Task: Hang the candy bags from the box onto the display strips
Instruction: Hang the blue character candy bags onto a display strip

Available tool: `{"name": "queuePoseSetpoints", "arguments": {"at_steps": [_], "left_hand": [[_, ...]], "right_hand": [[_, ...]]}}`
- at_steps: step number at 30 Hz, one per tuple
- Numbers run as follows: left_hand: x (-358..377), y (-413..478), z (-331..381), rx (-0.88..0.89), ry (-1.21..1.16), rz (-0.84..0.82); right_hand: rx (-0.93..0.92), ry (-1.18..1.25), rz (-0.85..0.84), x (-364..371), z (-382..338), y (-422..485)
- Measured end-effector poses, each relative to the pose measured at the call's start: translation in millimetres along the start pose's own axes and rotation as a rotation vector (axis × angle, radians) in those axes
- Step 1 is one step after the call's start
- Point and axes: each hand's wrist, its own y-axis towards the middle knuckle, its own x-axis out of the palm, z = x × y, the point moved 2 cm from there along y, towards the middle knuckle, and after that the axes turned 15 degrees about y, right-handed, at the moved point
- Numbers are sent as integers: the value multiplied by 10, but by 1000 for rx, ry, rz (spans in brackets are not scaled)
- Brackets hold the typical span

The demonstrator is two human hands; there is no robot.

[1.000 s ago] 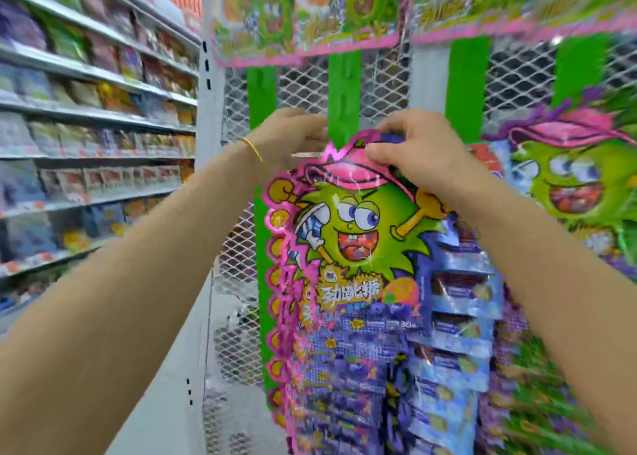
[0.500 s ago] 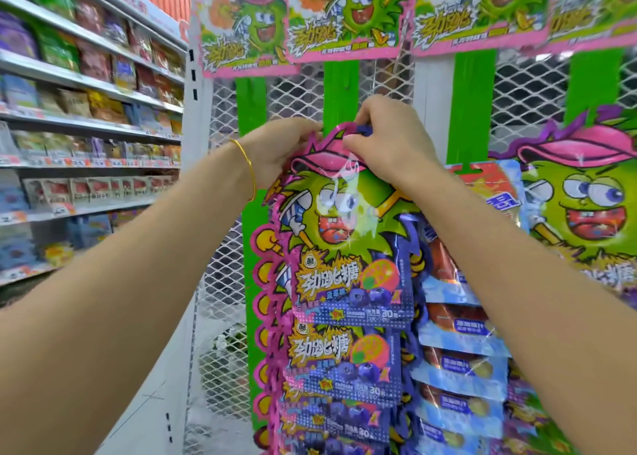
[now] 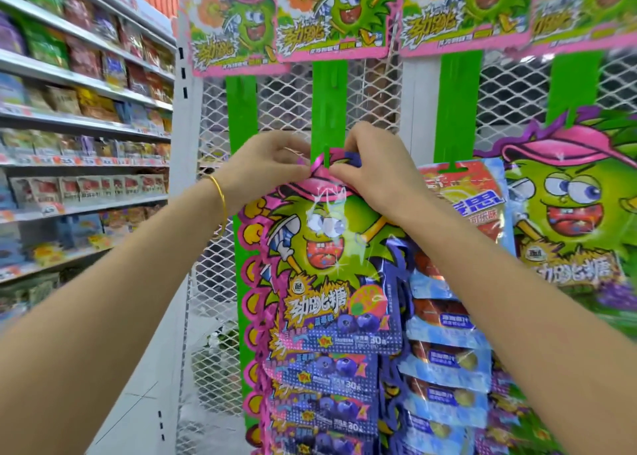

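Note:
A candy bag [image 3: 327, 265] with a green cartoon face and pink cap hangs against a green display strip [image 3: 329, 103] on the white mesh rack. My left hand [image 3: 265, 166] pinches the bag's top edge from the left. My right hand [image 3: 372, 168] pinches the same top edge from the right, at a green tab of the strip. Below this bag, several more blue and purple candy bags [image 3: 324, 378] hang in a column on the same strip. The box is out of view.
More green strips [image 3: 456, 106] hang left and right, the right one carrying red and blue bags [image 3: 451, 361]. Pink header cards [image 3: 331, 16] run along the top. A large cartoon card [image 3: 568, 213] is at right. Stocked shop shelves [image 3: 79, 127] fill the left.
The bag and both hands have risen slightly on the strip, and the view has tilted up. Both hands keep pinching the bag's top.

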Motion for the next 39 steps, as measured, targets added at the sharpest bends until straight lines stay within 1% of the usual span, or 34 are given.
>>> {"name": "queuePoseSetpoints", "arguments": {"at_steps": [3,5,7,8,10,11,13,14,15,16,17,19,21,22,24,27,28,30,32,36,37,39], "left_hand": [[37,-89,28,71,249,70],[52,-154,8,98,383,137],[61,-286,-37,114,511,262],[77,-399,-58,117,534,339],[171,-740,-138,118,460,488],[265,-969,-201,116,396,548],[575,-1539,-367,110,293,594],[782,-1851,-489,94,259,568],[1008,-2169,-632,52,235,503],[1243,-2485,-790,-11,219,392],[1478,-2788,-970,-93,212,240],[1895,-3321,-1341,-243,225,-133],[2215,-3737,-1661,-308,276,-465],[2335,-3897,-1788,-326,313,-592],[2511,-4108,-1974,-342,394,-755],[2728,-4293,-2114,-289,379,-893],[2780,-4324,-2139,-264,362,-915],[2840,-4361,-2198,-280,368,-960],[2857,-4387,-2271,-343,369,-996],[2918,-4489,-2403,-435,383,-1046],[2924,-4521,-2416,-465,371,-1061],[2922,-4578,-2421,-491,361,-1073]], "right_hand": [[5,-3,24,-9,-67,-59],[-29,-87,63,-35,-103,-119],[-116,-197,156,-69,-174,-257],[-165,-177,216,-78,-232,-369],[-218,4,268,-32,-354,-701],[-214,122,239,44,-401,-927],[-177,306,94,301,-460,-1504],[-149,358,0,483,-449,-1828],[-105,387,-99,676,-419,-2155],[-36,407,-201,892,-348,-2491],[66,417,-312,1128,-229,-2835],[325,370,-564,1619,100,-3540],[526,257,-805,2040,466,-4250],[616,207,-911,2213,649,-4588],[756,122,-1085,2482,945,-5185],[843,48,-1249,2846,1226,-5906],[871,37,-1282,2947,1286,-6075],[892,16,-1333,3137,1360,-6273],[818,45,-1394,3344,1394,-6342],[500,-62,-1635,3686,1268,-6376],[460,-119,-1691,3737,1218,-6396],[428,-242,-1745,3791,1141,-6441]]}}
